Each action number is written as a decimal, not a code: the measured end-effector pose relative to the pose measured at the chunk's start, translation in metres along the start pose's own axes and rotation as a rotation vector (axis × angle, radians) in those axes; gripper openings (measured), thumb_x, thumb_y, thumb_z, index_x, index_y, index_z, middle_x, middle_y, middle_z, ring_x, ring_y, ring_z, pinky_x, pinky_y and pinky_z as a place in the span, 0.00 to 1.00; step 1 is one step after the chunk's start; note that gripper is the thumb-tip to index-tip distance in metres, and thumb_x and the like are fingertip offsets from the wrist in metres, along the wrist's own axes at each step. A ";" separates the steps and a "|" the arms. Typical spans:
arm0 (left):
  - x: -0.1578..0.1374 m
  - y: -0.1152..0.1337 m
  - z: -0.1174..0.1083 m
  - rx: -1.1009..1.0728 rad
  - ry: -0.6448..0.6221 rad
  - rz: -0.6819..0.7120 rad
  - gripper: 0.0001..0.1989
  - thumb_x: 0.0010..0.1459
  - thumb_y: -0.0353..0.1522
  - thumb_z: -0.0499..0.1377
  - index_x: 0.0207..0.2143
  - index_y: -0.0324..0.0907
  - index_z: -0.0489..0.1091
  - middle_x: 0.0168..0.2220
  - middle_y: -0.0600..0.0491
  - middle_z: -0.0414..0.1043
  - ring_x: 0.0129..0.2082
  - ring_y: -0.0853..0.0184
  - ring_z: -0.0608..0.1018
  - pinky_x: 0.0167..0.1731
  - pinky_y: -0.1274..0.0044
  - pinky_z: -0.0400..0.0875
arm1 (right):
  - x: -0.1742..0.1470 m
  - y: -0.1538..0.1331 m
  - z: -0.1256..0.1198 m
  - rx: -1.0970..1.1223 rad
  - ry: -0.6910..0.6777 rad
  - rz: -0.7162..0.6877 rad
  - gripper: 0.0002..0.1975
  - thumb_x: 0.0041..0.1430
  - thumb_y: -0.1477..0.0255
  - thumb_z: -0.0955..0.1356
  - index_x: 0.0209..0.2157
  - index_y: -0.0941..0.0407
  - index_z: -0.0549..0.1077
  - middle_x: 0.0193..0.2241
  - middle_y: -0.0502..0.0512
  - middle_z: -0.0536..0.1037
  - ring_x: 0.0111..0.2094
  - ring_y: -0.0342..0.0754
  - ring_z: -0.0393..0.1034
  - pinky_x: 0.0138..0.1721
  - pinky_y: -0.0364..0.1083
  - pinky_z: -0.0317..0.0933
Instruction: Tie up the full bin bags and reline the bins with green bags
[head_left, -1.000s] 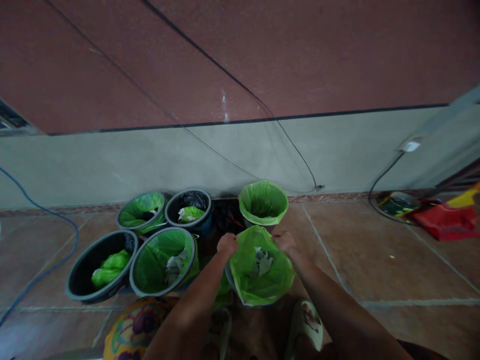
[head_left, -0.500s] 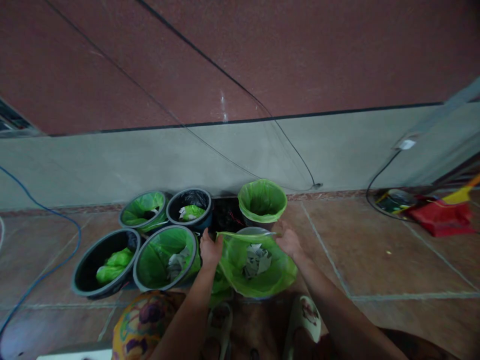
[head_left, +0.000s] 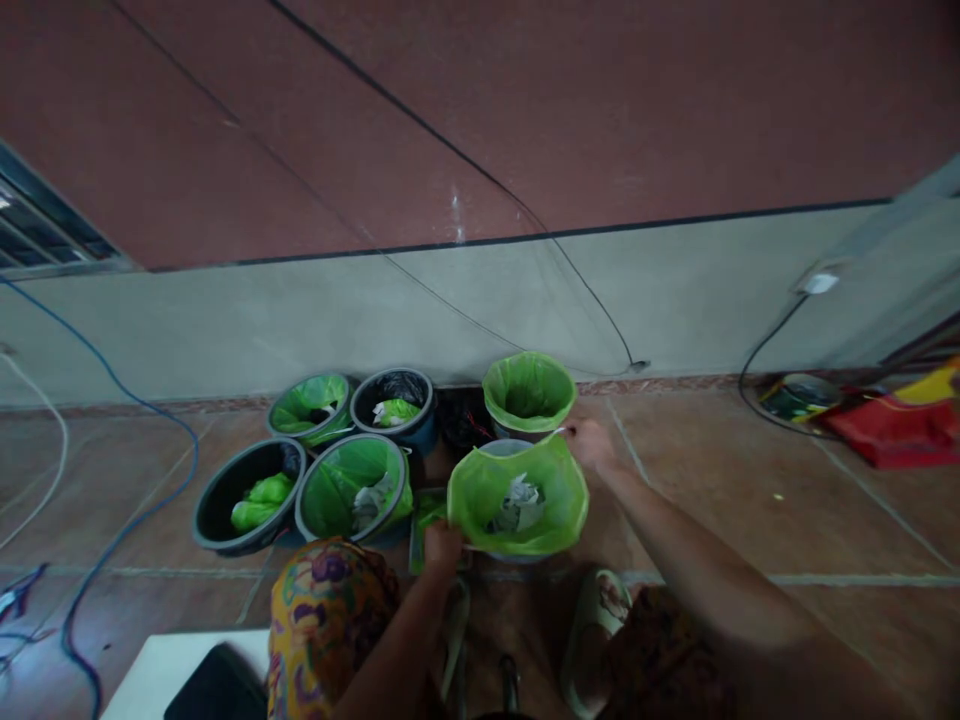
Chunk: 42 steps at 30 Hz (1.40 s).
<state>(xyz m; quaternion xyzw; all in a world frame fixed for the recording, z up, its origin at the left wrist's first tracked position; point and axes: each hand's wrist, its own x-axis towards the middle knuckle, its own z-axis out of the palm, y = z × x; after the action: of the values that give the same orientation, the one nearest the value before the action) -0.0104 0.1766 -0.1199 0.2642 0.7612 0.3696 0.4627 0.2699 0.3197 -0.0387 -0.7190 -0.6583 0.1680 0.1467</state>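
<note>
Bins at left: four bins grouped on the tiled floor by the wall, some green-lined, with crumpled stuff inside.
Left hand: left hand low at the near-left edge of the bag — fingers look clamped on the edge, a pale strip running out beside them. Best drawn outward gently, level with the other side, so thin film doesn't split.
Green bag: green bag sits in the bin between the feet and the wall, mouth spread wide, grey paper at the bottom. Even tension both sides should stop the paper riding up.
Bag direction: mouth faces up; long axis reads near upright, down into the bin, closed end hidden.
Front bin: front bin upright, far rim bare behind the bag's edge.
Rear bin: rear lined bin just beyond, worth clearing.
Right hand: right hand at the far-right edge — fingertips pinched on a white strip; pull should match the left's.
</note>
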 end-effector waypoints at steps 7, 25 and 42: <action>-0.023 0.066 -0.021 -0.383 -0.037 -0.040 0.16 0.38 0.27 0.63 0.35 0.40 0.71 0.20 0.59 0.68 0.21 0.73 0.70 0.27 0.79 0.65 | -0.009 0.007 -0.014 0.227 0.122 0.073 0.11 0.53 0.73 0.66 0.34 0.55 0.82 0.32 0.56 0.82 0.33 0.48 0.75 0.30 0.41 0.60; -0.063 0.152 -0.026 -0.439 -0.142 0.276 0.22 0.36 0.32 0.69 0.38 0.39 0.75 0.33 0.52 0.76 0.32 0.70 0.76 0.39 0.73 0.70 | -0.039 -0.014 -0.041 0.738 0.165 -0.155 0.10 0.57 0.66 0.64 0.31 0.55 0.75 0.22 0.50 0.76 0.24 0.42 0.67 0.28 0.40 0.59; -0.062 0.214 0.038 -0.086 -0.503 0.728 0.13 0.49 0.31 0.63 0.39 0.39 0.75 0.32 0.53 0.78 0.32 0.70 0.77 0.36 0.78 0.70 | -0.058 -0.080 -0.012 1.012 -0.456 -0.391 0.10 0.51 0.65 0.69 0.31 0.57 0.70 0.17 0.42 0.64 0.18 0.38 0.58 0.22 0.40 0.53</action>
<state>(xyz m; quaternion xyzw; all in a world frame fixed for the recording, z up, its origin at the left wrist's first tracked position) 0.0636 0.2682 0.0733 0.5773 0.4663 0.4639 0.4839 0.1990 0.2695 0.0090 -0.3705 -0.6314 0.5816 0.3546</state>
